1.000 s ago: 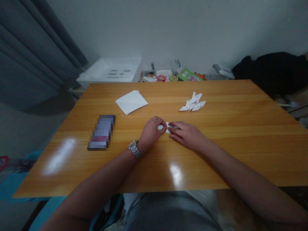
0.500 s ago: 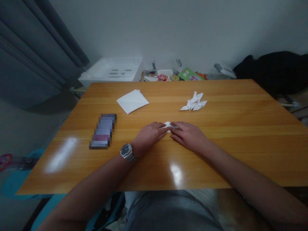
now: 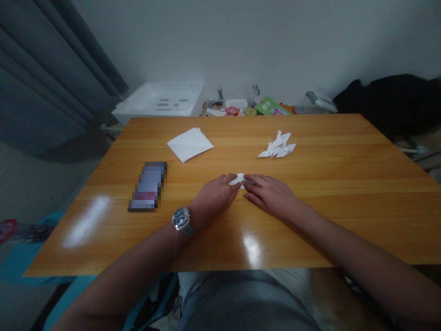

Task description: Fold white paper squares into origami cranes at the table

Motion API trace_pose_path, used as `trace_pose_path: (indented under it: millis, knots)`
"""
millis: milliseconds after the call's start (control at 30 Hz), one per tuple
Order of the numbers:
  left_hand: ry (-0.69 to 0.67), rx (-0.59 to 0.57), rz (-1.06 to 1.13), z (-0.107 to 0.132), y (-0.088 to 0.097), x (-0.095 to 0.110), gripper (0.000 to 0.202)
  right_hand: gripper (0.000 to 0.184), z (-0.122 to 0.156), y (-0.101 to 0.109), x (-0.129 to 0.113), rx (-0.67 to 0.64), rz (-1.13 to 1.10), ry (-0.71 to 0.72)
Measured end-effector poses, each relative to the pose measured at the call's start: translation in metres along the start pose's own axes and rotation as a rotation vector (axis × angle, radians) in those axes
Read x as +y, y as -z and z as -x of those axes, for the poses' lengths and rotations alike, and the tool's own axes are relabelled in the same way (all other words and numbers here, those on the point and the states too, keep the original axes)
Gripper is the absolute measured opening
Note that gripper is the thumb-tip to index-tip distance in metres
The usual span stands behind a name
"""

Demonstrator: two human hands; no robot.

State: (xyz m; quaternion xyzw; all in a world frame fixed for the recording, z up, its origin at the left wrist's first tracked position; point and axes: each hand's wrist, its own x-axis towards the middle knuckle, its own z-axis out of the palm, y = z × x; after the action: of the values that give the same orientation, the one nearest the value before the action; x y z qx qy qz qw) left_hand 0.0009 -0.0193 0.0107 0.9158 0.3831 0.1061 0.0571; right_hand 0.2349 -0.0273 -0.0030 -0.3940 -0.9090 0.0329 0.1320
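Observation:
A small folded white paper piece (image 3: 239, 179) lies on the wooden table (image 3: 310, 207) between both hands. My left hand (image 3: 215, 197), with a wristwatch on the wrist, lies fairly flat with its fingertips pressing the left side of the paper. My right hand (image 3: 270, 195) presses the paper's right side with fingers stretched forward. Most of the paper is hidden under the fingers.
A pile of finished white paper folds (image 3: 278, 147) sits beyond my right hand. A stack of white square sheets (image 3: 189, 144) lies at the back left, and a phone (image 3: 149, 186) lies left of my hands. Clutter and a white bin (image 3: 158, 100) stand behind the table.
My left hand has turned from a curled pinch to lying flatter, watch face now up, with fingertips pressing the paper down. The right hand has barely moved.

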Motion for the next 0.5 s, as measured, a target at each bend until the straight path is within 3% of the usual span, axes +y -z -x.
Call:
trace_pose_path:
  millis: [500]
  knots:
    - [-0.005,-0.139,0.203,0.001,0.011,-0.024,0.039,0.044,0.007,-0.006,0.001,0.019,-0.043,-0.049]
